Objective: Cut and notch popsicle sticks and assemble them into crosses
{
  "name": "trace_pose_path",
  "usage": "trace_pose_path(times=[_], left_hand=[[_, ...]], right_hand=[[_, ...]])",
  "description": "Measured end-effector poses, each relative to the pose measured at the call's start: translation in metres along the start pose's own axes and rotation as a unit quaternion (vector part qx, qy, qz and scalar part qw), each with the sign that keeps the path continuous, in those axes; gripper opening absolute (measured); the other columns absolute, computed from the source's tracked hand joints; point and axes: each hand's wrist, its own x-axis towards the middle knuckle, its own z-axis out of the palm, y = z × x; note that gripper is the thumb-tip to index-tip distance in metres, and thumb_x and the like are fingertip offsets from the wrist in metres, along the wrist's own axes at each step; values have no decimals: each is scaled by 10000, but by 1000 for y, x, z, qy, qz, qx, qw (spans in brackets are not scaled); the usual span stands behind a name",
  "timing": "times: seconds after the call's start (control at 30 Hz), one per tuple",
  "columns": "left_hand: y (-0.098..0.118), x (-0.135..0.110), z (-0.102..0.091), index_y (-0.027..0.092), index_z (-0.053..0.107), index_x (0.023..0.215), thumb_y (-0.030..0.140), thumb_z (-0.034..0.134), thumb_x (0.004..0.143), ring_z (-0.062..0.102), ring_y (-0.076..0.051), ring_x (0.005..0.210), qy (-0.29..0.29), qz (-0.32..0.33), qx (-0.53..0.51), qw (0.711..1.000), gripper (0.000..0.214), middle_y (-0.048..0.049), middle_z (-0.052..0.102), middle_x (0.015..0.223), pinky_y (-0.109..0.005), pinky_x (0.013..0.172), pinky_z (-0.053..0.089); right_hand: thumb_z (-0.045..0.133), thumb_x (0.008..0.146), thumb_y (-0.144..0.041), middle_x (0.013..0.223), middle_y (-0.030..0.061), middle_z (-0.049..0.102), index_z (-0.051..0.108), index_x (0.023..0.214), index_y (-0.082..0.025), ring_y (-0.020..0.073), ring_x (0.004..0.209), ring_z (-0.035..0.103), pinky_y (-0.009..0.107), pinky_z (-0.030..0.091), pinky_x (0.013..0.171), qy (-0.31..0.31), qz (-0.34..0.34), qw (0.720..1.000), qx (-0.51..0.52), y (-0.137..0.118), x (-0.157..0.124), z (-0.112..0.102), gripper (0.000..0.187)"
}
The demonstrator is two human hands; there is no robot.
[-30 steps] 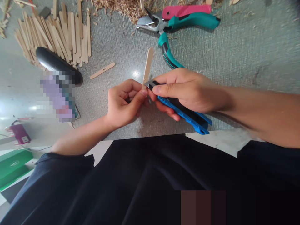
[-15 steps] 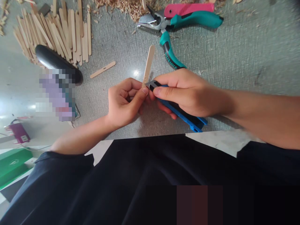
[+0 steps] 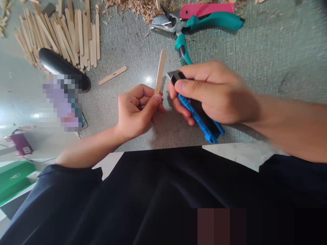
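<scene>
Between thumb and fingers, my left hand [image 3: 139,110] pinches the lower end of a wooden craft stick [image 3: 160,69], which points up and away from me. Small marks show on the stick just above the thumb. My right hand [image 3: 212,93] is wrapped round a blue and black utility knife [image 3: 198,117]. Its blade is out, pointing left, a short gap to the right of the stick. Another craft stick [image 3: 112,75] with a small slot in its middle lies on the table, up and left of my left hand.
Teal-handled pliers [image 3: 178,25] lie beyond my right hand, beside a pink-handled tool [image 3: 206,10]. Wood shavings [image 3: 135,6] are heaped at the far edge. A pile of craft sticks [image 3: 68,37], a black rounded case [image 3: 62,68] and a blurred-out object [image 3: 61,102] sit to the left.
My right hand has drawn the knife up and to the right, so the blade has come away from the stick. My left hand keeps its hold, with the stick tilted slightly differently.
</scene>
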Motion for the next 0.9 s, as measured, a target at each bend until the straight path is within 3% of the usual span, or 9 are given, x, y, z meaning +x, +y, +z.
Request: trace_pose_path(times=[0.07, 0.27, 0.43, 0.6, 0.9], left_hand=[[-2, 1, -1, 242, 710, 923, 685, 819, 1105, 592, -72, 406, 6, -7, 5, 1000, 492, 17, 822, 746, -227, 343, 428], [-2, 1, -1, 240, 742, 949, 592, 821, 1133, 641, -64, 444, -6, 15, -20, 1000, 405, 24, 846, 795, -198, 374, 472], [-1, 1, 2, 225, 771, 932, 490, 831, 1147, 662, -63, 459, 3, 6, -43, 999, 347, 17, 842, 775, -179, 371, 456], [-1, 0, 5, 229, 787, 939, 422, 817, 1161, 674, -64, 481, 26, 40, -17, 999, 296, 15, 848, 774, -183, 395, 468], [-5, -2, 5, 229, 773, 963, 445, 787, 1178, 653, -58, 473, 31, 55, 28, 998, 305, 18, 840, 763, -191, 401, 427]], right_hand=[[683, 1162, -337, 643, -42, 660, 651, 903, -241, 140, 500, 606, 258, 486, 451, -15, 5, 1000, -20, 3, 1, 1, 279], [604, 1170, -224, 600, -30, 633, 612, 827, -239, 140, 474, 590, 270, 447, 436, -17, 29, 997, -74, 8, 5, 2, 343], [600, 1175, -194, 607, -37, 639, 601, 812, -234, 117, 477, 584, 270, 406, 451, -18, 11, 995, -100, 6, 4, 3, 364], [568, 1140, -129, 577, -48, 631, 522, 752, -266, 118, 493, 593, 308, 408, 498, 17, -23, 983, -180, 8, 2, 5, 414], [561, 1161, -170, 592, -53, 627, 524, 796, -277, 137, 537, 594, 347, 408, 581, 27, -37, 970, -240, 10, 2, 4, 382]])
